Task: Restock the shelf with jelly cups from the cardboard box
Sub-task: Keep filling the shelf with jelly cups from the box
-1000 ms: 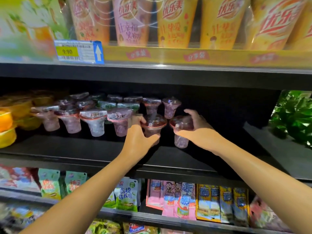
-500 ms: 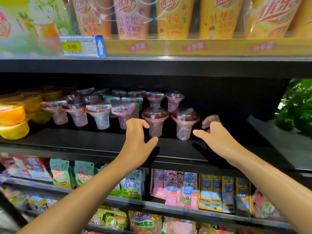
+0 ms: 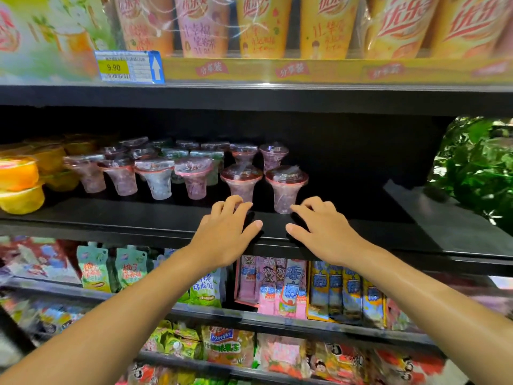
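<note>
A black metal shelf (image 3: 138, 218) is shown across the middle of the frame, stocked with clear plastic jelly cups with flared tops and sealed film lids (image 3: 155, 176), arranged in rows from centre left to centre. Two front jelly cups with red-rimmed lids are seen upright at the right end of the rows, one at centre (image 3: 241, 180) and one just to its right (image 3: 286, 188), standing apart from each other. The left hand (image 3: 226, 232) is held palm down below the first of these, its fingers loosely spread and slightly bent, nothing gripped; the fingertips overlap the cup's base in the picture, and contact cannot be told. The right hand (image 3: 323, 230) is held likewise below the second cup, fingers relaxed and empty, the fingertips just beside its base. Orange and yellow fruit cups (image 3: 19, 184) are stacked at the left edge. A yellow price label reading 9.90 (image 3: 129, 68) is fixed at upper left, beside tall orange and pink drink cups (image 3: 263, 26). Green foliage (image 3: 477, 168) is visible at the right edge. Snack pouches (image 3: 280, 287) are displayed on the lower shelves.
</note>
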Motion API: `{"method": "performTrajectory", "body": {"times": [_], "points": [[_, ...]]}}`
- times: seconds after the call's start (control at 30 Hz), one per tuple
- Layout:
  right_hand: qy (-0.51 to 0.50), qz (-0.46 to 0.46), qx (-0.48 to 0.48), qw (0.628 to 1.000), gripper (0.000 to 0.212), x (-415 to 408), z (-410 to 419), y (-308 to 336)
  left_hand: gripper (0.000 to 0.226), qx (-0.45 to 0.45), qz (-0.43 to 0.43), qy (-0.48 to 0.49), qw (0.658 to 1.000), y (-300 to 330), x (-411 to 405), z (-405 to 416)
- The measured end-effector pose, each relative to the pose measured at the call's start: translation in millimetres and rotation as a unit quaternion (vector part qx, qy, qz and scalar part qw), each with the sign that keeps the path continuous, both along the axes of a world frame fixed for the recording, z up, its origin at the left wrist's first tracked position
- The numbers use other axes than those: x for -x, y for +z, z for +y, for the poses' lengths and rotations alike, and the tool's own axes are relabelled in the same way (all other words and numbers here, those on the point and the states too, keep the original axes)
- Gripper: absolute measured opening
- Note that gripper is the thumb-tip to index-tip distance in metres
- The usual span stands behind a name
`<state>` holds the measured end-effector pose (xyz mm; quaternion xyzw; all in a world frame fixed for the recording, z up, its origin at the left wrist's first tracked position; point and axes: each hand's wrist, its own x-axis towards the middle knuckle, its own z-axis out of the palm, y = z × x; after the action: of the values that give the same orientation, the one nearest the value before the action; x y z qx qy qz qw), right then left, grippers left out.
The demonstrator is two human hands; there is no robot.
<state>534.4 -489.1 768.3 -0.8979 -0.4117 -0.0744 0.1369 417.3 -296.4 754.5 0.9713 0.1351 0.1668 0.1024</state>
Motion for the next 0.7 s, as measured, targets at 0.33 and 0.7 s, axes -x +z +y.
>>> {"method": "performTrajectory", "body": {"times": [0.33,0.7], "points": [[0.023,0.009,0.024,0.999,0.065,2,9,-6,0.065,-0.05,0.026,0.025,0.998,4,-10,2],[0.012,0.022,0.059,0.998,0.06,-11,27,4,0.063,-0.071,0.062,0.066,0.993,6,-32,9]]}}
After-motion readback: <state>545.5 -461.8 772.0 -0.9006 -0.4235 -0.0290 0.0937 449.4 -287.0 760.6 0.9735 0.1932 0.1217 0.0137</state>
